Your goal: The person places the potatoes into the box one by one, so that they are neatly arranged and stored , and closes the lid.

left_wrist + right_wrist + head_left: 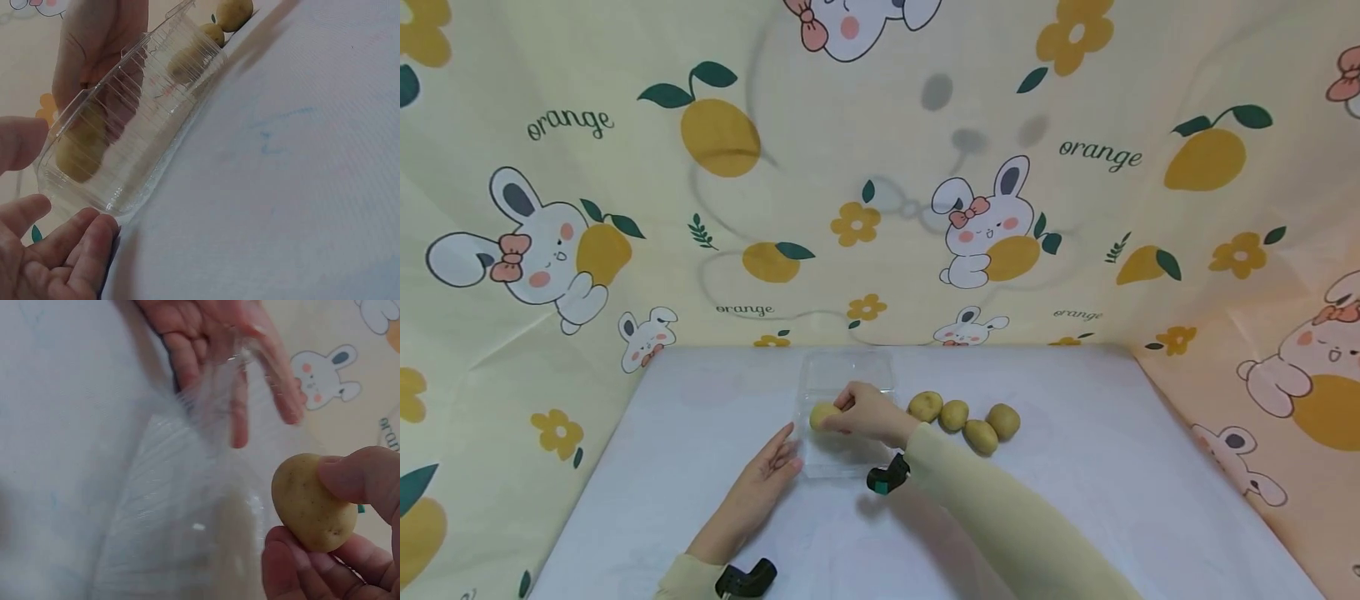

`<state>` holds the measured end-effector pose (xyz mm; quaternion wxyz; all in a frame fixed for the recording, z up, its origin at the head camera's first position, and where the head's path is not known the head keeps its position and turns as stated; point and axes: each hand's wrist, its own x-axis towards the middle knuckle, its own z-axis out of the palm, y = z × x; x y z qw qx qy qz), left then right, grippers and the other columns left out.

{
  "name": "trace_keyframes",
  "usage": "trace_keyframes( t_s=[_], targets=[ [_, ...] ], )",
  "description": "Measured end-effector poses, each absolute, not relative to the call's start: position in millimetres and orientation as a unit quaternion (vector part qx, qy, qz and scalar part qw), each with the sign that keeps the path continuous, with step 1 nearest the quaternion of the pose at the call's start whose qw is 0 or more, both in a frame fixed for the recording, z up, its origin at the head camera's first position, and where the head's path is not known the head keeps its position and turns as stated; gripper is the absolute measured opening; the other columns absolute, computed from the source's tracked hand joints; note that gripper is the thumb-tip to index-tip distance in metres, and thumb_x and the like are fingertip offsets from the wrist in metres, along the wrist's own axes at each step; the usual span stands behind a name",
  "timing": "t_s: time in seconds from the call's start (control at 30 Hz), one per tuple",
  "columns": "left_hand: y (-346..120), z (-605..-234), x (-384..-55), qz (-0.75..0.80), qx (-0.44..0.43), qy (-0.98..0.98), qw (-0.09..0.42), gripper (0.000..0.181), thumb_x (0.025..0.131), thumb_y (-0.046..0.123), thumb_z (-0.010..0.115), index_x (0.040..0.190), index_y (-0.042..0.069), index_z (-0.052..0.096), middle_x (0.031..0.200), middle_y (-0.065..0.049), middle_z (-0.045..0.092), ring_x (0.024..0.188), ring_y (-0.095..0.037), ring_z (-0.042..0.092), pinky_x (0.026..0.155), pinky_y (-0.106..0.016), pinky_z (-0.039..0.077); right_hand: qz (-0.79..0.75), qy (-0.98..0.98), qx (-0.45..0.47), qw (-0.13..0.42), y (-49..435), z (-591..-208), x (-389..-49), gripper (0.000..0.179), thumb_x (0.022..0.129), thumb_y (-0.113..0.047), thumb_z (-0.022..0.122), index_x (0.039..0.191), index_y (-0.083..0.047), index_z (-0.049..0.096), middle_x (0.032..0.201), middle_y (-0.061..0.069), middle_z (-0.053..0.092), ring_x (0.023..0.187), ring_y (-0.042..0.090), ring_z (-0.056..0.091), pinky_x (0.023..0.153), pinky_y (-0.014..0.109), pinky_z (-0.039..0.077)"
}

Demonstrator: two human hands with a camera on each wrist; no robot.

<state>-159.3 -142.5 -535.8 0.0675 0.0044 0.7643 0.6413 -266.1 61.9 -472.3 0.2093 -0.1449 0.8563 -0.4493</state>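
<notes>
A clear plastic container (pixel 838 470) lies on the table with its transparent lid (pixel 847 367) raised on the far side. My right hand (pixel 874 414) pinches a small yellow potato (pixel 312 500) between thumb and fingers, over the left part of the container. Beside the container's near left corner is my left hand (pixel 758 487), its fingers loosely extended and holding nothing. In the left wrist view, those fingertips (pixel 103 226) lie close against the container wall; whether they touch it I cannot tell.
To the right of the container several loose potatoes (pixel 981 436) sit close together, partly beyond the right sleeve (pixel 977 500). White cloth (pixel 715 400) covers the table. A patterned curtain (pixel 865 125) stands behind and at both sides.
</notes>
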Motion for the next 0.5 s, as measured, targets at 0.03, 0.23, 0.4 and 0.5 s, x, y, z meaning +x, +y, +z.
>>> trace_keyframes(
  t_s=[0.03, 0.23, 0.4, 0.5],
  targets=[
    [-142.5, -535.7, -159.1, 0.641, 0.004, 0.764, 0.07, 0.063, 0.098, 0.028, 0.059, 0.153, 0.022, 0.03, 0.147, -0.019, 0.041, 0.134, -0.032, 0.039, 0.11, -0.048, 0.032, -0.442, 0.86, -0.145, 0.209, 60.6, -473.9, -266.0, 0.038, 0.078, -0.033, 0.082, 0.095, -0.009, 0.058, 0.089, 0.004, 0.062, 0.078, 0.017, 0.059, 0.067, 0.027, 0.052],
    [-142.0, -537.7, -159.0, 0.646, 0.003, 0.76, 0.074, 0.061, 0.099, 0.026, 0.057, 0.153, 0.021, 0.029, 0.148, -0.018, 0.04, 0.135, -0.032, 0.038, 0.11, -0.05, 0.031, -0.421, 0.873, -0.142, 0.201, 56.0, -480.6, -264.3, 0.037, 0.078, -0.033, 0.082, 0.095, -0.01, 0.058, 0.091, 0.003, 0.061, 0.081, 0.018, 0.057, 0.069, 0.029, 0.052],
    [-142.6, -536.5, -158.7, 0.645, 0.001, 0.761, 0.072, 0.061, 0.098, 0.026, 0.058, 0.153, 0.023, 0.03, 0.147, -0.016, 0.042, 0.133, -0.03, 0.04, 0.11, -0.049, 0.032, -0.395, 0.89, -0.132, 0.184, 51.0, -484.4, -260.7, 0.036, 0.079, -0.033, 0.081, 0.094, -0.011, 0.057, 0.087, 0.002, 0.06, 0.079, 0.016, 0.057, 0.068, 0.029, 0.05],
    [-143.4, -535.4, -158.1, 0.644, 0.003, 0.762, 0.071, 0.06, 0.098, 0.026, 0.058, 0.152, 0.024, 0.031, 0.146, -0.016, 0.043, 0.133, -0.03, 0.041, 0.109, -0.049, 0.032, -0.368, 0.905, -0.123, 0.173, 48.7, -486.3, -259.8, 0.038, 0.08, -0.038, 0.079, 0.094, -0.01, 0.057, 0.084, 0.0, 0.06, 0.075, 0.015, 0.057, 0.066, 0.029, 0.049]
  ],
)
